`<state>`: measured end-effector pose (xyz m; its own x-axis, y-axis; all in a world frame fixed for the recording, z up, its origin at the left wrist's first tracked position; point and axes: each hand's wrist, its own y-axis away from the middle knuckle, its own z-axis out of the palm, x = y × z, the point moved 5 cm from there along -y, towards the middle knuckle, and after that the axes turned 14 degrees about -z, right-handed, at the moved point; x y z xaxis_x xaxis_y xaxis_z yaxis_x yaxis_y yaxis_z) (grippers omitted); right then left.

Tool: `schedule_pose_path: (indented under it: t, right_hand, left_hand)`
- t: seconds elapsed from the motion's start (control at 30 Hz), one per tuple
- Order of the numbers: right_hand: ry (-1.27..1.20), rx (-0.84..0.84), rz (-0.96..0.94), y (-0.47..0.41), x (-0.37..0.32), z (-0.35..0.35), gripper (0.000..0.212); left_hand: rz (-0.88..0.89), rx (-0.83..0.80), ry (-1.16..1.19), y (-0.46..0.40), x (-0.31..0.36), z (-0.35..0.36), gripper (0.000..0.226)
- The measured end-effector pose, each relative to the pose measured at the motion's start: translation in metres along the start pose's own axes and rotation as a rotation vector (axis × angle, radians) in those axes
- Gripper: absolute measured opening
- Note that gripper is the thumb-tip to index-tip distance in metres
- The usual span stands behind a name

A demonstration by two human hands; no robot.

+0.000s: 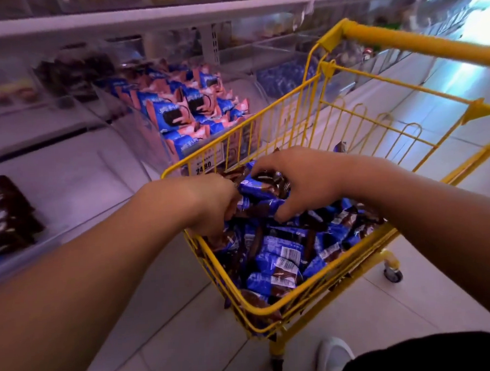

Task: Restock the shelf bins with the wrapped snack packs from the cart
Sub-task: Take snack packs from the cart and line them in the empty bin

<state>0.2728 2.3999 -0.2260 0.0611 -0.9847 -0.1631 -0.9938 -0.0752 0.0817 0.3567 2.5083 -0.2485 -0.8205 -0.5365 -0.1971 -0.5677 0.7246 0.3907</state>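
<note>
Your right hand [300, 179] curls over a bunch of blue snack packs [264, 188] and your left hand [210, 204] clutches more, both down in the yellow cart [289, 299], so overfilled slick wrappers may slip onto the floor [189, 344] before reaching the shelf bin [150, 139].

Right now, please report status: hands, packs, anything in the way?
Both hands in the cart, left hand and right hand gripping blue packs. Bin of blue-pink packs beyond cart. Path looks clear.
</note>
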Motion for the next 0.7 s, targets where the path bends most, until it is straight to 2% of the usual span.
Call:
schedule_pose_path:
  t: [0.1,0.17,0.23,0.37,0.47,0.57,0.63,0.7]
  right_hand:
    - [0.000,0.023,0.002,0.000,0.000,0.000,0.068]
    - [0.019,0.015,-0.006,-0.001,0.000,0.001,0.068]
    - [0.050,0.018,-0.004,-0.001,0.000,-0.001,0.067]
    - [0.052,0.037,0.023,0.006,0.003,-0.008,0.061]
    - [0.041,0.013,0.039,0.009,0.007,-0.007,0.067]
    - [0.060,-0.032,0.037,0.008,0.007,-0.002,0.075]
    - [0.097,-0.136,0.058,0.005,0.005,0.009,0.092]
    - [0.167,-0.221,0.067,0.001,-0.001,0.020,0.106]
  left_hand:
    - [-0.041,-0.035,-0.082,-0.001,0.001,0.004,0.066]
    - [-0.028,-0.065,-0.198,-0.002,0.007,0.008,0.074]
    - [-0.005,-0.073,-0.224,-0.002,0.013,0.010,0.066]
    - [0.049,0.028,-0.047,-0.003,0.005,0.002,0.032]
    - [0.079,0.061,0.094,-0.003,-0.004,-0.002,0.015]
    - [0.076,0.081,0.115,-0.005,-0.006,0.000,0.013]
    - [0.051,0.093,0.055,-0.006,-0.004,0.002,0.020]
    - [0.024,0.037,-0.063,-0.006,-0.001,0.007,0.044]
